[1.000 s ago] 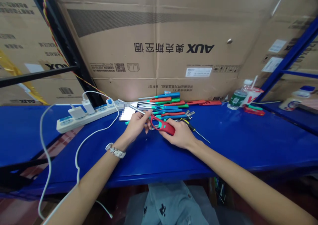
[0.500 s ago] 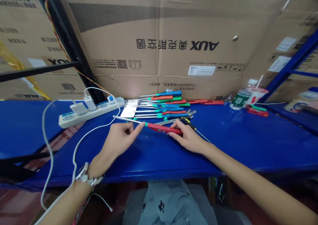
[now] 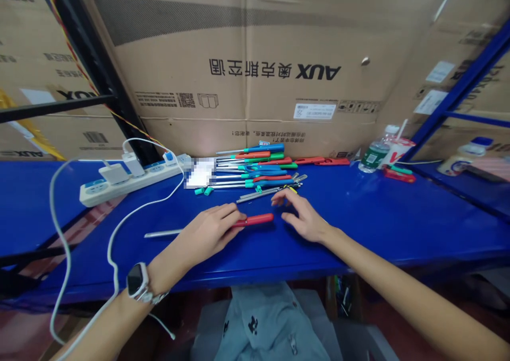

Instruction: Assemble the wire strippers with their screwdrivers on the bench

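My left hand [image 3: 213, 225] is closed around a red long-nosed lighter [image 3: 258, 220], low over the blue tabletop. Its metal tube sticks out to the left below the hand and its red handle end points right; the middle is covered by my fingers. My right hand [image 3: 300, 215] is off the lighter, fingers apart and curved, just right of the handle end. Behind those fingers, a black-and-yellow screwdriver [image 3: 294, 190] is mostly hidden. Thin metal tubes [image 3: 255, 195] lie beside it. Farther back is a row of similar lighters [image 3: 271, 172] with blue, red, orange and green handles.
A white power strip [image 3: 123, 183] with chargers and a loose white cable [image 3: 139, 215] occupies the left. Small teal caps [image 3: 207, 191] lie near the lighters. A bottle [image 3: 372, 156] and a cup [image 3: 399, 151] stand at right. Cardboard boxes [image 3: 255, 100] wall off the back.
My left hand has gone from pinching the tube near the collar to gripping the lighter's body palm-down. My right hand has let go of the handle and opened. The lighter has come lower and nearer.
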`<state>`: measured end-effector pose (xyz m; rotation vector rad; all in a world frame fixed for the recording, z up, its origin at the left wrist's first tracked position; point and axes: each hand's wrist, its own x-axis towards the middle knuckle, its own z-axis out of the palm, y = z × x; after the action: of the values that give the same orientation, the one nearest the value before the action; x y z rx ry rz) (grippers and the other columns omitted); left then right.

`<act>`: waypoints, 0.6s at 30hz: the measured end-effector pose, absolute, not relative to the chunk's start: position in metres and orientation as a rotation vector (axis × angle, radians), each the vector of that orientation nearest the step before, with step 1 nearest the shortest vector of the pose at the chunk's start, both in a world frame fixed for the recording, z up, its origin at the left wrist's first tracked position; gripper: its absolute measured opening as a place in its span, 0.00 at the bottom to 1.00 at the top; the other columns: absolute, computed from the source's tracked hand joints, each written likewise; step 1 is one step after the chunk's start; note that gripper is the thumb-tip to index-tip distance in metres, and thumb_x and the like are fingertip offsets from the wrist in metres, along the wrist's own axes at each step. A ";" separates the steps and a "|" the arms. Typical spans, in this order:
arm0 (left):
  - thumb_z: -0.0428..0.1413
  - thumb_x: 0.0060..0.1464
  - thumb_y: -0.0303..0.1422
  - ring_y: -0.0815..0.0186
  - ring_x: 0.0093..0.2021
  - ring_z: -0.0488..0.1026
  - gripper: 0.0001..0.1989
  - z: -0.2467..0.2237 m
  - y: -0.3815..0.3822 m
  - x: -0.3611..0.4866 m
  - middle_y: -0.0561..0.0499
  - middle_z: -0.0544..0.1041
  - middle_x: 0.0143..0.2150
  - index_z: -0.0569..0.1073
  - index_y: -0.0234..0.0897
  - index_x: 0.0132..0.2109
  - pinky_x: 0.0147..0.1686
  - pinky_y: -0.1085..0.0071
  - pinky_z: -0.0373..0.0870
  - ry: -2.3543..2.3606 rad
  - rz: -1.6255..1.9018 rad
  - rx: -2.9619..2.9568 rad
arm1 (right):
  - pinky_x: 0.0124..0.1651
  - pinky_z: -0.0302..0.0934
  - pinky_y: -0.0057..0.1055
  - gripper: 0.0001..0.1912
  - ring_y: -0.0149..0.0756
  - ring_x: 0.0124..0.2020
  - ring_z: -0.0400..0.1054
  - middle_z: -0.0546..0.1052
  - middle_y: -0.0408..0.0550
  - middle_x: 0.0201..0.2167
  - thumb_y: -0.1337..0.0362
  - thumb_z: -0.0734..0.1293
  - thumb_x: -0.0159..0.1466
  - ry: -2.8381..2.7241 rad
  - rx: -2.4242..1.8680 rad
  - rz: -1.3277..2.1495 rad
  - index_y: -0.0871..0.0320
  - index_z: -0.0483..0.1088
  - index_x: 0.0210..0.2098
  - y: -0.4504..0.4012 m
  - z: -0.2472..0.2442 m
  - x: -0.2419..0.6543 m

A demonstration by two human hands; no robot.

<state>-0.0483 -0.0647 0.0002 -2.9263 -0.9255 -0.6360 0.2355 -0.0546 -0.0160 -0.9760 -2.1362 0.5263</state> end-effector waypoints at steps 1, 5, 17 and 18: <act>0.45 0.72 0.33 0.61 0.40 0.75 0.12 -0.002 -0.069 -0.053 0.46 0.75 0.42 0.73 0.37 0.48 0.39 0.65 0.73 -0.920 -0.629 -2.919 | 0.51 0.63 0.44 0.14 0.44 0.46 0.69 0.74 0.51 0.44 0.71 0.61 0.61 -2.104 -1.055 0.440 0.55 0.66 0.46 -0.052 -0.017 0.240; 0.46 0.71 0.31 0.60 0.42 0.72 0.11 -0.009 -0.072 -0.060 0.46 0.73 0.43 0.73 0.38 0.44 0.40 0.65 0.73 -0.964 -0.633 -2.954 | 0.49 0.63 0.49 0.13 0.52 0.48 0.68 0.72 0.58 0.46 0.64 0.64 0.62 -2.045 -1.515 0.016 0.58 0.67 0.47 -0.040 -0.021 0.248; 0.52 0.70 0.35 0.59 0.44 0.73 0.10 -0.020 -0.039 -0.049 0.45 0.75 0.45 0.77 0.38 0.47 0.46 0.60 0.73 -0.886 -0.798 -3.028 | 0.35 0.59 0.35 0.13 0.50 0.39 0.75 0.79 0.53 0.39 0.58 0.64 0.66 -2.103 -1.949 0.025 0.55 0.69 0.48 -0.026 -0.007 0.252; 0.53 0.69 0.36 0.59 0.44 0.73 0.10 -0.019 -0.039 -0.049 0.46 0.76 0.45 0.77 0.39 0.47 0.46 0.60 0.73 -0.889 -0.788 -3.012 | 0.35 0.59 0.35 0.13 0.49 0.39 0.75 0.79 0.52 0.37 0.58 0.63 0.67 -2.121 -1.930 0.021 0.56 0.69 0.48 -0.025 -0.005 0.252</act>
<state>-0.0487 -0.0391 -0.0187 -3.0116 -0.8895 -0.7877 0.2523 -0.0251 -0.0054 -1.9298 -2.1215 0.0212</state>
